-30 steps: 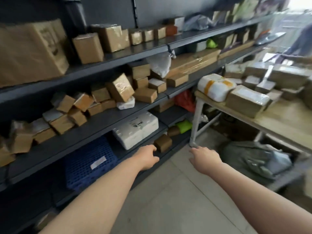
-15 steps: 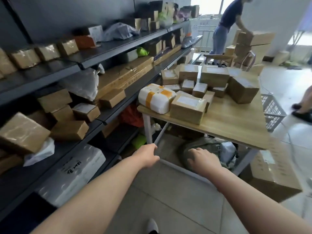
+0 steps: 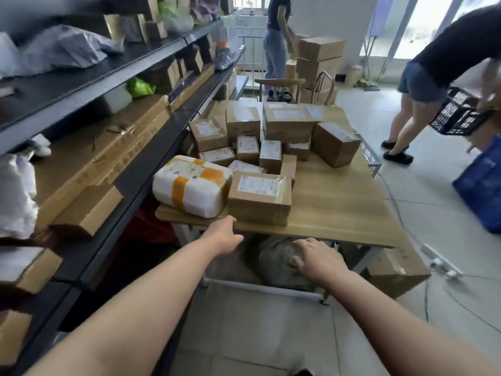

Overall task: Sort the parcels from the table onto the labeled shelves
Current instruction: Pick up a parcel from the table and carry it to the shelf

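Just beyond left fingers (image 3: 234,238): white parcel (image 3: 189,185), near.

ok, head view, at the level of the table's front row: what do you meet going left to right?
long flat carton → white parcel with orange tape → brown labelled box → bare tabletop → blue container

Parcels (image 3: 259,198) crowd the table (image 3: 339,207), with shelves (image 3: 141,175) just left of it.
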